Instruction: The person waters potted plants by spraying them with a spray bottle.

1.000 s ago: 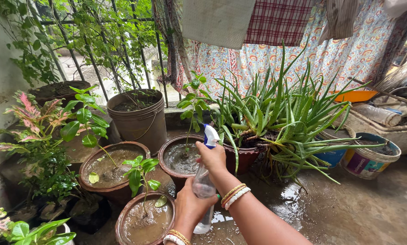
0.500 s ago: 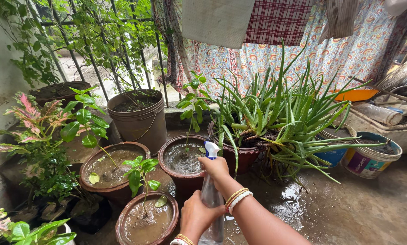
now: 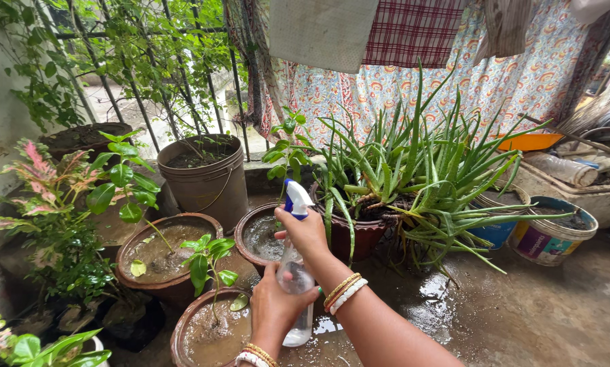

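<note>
Left hand [image 3: 272, 307] clenched around clear bottle [image 3: 295, 282], right hand [image 3: 303, 230] grasping its blue-white sprayer [image 3: 295, 197], above wet clay pots [image 3: 157, 272], near aloe [image 3: 413, 170].

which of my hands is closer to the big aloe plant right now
Right. Your right hand, gripping the top of the spray bottle, sits just left of the aloe plant, close to its pot. Your left hand holds the bottle's body lower down, farther from it.
</note>
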